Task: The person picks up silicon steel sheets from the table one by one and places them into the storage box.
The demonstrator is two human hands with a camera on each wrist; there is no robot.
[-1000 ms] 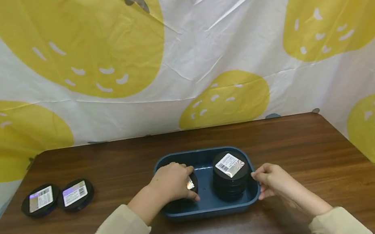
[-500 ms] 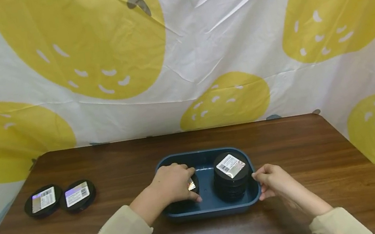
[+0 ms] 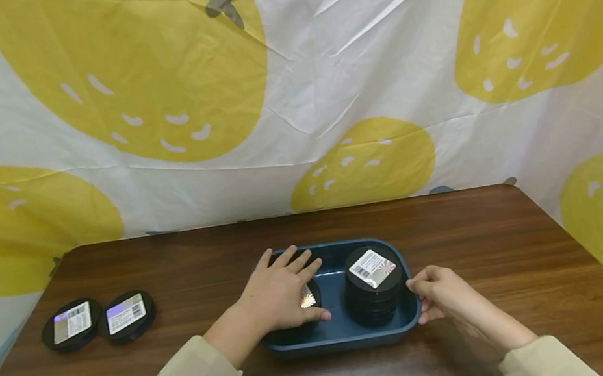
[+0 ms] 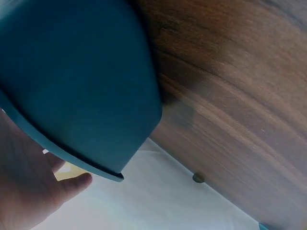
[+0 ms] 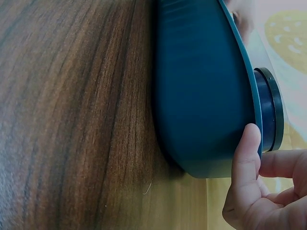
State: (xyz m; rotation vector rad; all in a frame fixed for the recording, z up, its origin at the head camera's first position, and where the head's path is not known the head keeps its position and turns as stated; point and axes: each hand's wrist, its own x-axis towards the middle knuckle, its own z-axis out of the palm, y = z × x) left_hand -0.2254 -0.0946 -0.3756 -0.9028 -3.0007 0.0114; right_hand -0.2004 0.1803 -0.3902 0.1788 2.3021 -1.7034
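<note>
A dark blue plastic tub (image 3: 342, 342) stands on the table. Inside its right half rises a stack of round black flat containers (image 3: 376, 294) with a white label on top. My left hand (image 3: 280, 296) hovers over the tub's left half with spread fingers, above another labelled black round container (image 3: 311, 298) that it mostly covers; whether it touches the lid I cannot tell. At the tub's right end, my right hand (image 3: 442, 294) pinches the rim between thumb and fingers. The right wrist view shows the thumb (image 5: 247, 143) outside the tub wall.
Two more labelled black round containers, one (image 3: 70, 325) beside the other (image 3: 129, 315), lie on the left of the brown wooden table (image 3: 526, 257). A white curtain with yellow fruit print (image 3: 320, 80) hangs behind the far edge.
My left hand has released the black round container in the tub's left half, its fingers spreading and lifting. The right hand has kept its hold on the rim.
</note>
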